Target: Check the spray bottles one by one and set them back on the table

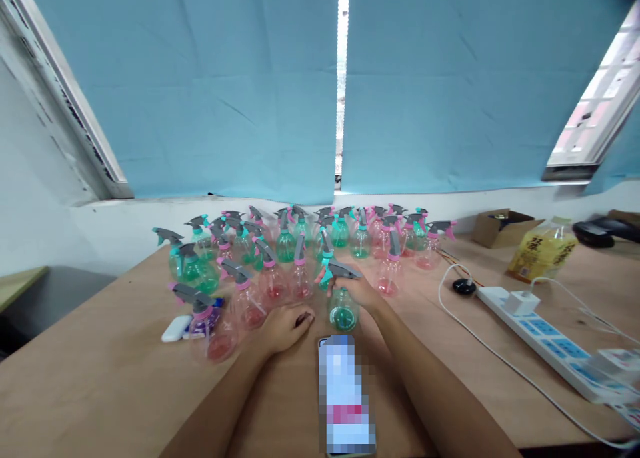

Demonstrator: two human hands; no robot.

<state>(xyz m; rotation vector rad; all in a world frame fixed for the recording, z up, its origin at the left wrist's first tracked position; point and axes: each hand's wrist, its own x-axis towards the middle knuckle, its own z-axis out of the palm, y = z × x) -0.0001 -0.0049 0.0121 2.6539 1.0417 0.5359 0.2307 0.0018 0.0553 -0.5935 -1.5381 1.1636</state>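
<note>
My right hand point(363, 291) is wrapped around the neck of a green spray bottle point(343, 317), just under its grey and teal trigger head. The bottle is clear, tinted green, and its base faces partly toward me. To its left, my left hand point(286, 327) rests on the table with fingers curled in, and nothing shows in it. A pink spray bottle point(250, 306) stands right behind the left hand, and another pink spray bottle point(216, 338) is farther left. Below the held bottle lies a phone point(347, 395) with a blurred screen.
Several pink and green spray bottles point(285, 245) crowd the back of the wooden table point(115, 351). A white case point(176, 329) lies at left. On the right are a power strip point(545, 341) with white cables, a cardboard box point(503, 230) and a yellow-labelled bag point(543, 253).
</note>
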